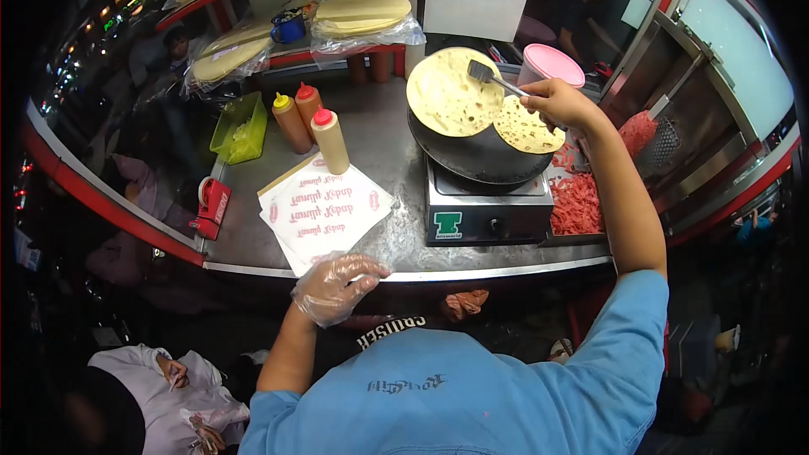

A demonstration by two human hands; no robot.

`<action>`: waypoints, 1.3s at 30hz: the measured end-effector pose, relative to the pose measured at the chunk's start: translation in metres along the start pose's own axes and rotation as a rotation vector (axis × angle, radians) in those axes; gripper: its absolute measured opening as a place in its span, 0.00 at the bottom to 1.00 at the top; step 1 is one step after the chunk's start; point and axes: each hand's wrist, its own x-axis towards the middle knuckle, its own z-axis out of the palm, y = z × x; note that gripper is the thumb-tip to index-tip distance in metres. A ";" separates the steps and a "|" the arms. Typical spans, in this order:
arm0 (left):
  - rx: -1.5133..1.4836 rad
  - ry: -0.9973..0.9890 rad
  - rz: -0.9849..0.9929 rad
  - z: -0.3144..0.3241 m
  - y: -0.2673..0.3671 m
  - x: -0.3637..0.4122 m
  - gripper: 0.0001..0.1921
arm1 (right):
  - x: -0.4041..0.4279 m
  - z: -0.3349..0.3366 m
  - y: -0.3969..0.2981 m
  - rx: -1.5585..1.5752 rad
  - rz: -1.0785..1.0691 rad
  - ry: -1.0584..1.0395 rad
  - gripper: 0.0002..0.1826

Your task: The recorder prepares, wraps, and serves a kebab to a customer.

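My right hand (559,105) grips the metal handle of a basting brush (485,71). The brush's black head is over the large flatbread (450,98), which covers the back of a round black griddle pan (483,158). A smaller browned flatbread (528,129) lies to its right, partly under my right hand. The pan sits on a gas stove (493,221). My left hand (341,287), in a clear plastic glove, is at the counter's front edge with its thumb apart and nothing visible in it. Printed wrapping papers (322,208) lie just beyond it.
Three sauce bottles (328,142) stand behind and on the papers. Left of them is a green basket (240,126) with shredded greens. Shredded red meat (575,202) fills a tray right of the stove, below a vertical spit (637,133). Stacked flatbreads (361,12) occupy the shelf.
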 end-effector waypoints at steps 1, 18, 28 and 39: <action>0.043 -0.017 0.013 -0.004 0.000 0.006 0.17 | -0.001 0.002 -0.001 0.002 0.061 0.025 0.21; 0.614 -0.191 0.087 0.033 -0.030 0.300 0.21 | -0.036 -0.036 0.153 -0.152 -0.206 0.117 0.14; 0.140 -0.379 0.283 0.089 0.031 0.184 0.14 | 0.111 -0.033 0.108 -0.098 0.055 -0.027 0.16; -0.354 0.489 -0.582 0.096 -0.044 -0.122 0.11 | -0.019 -0.039 0.215 -0.182 -0.205 0.465 0.21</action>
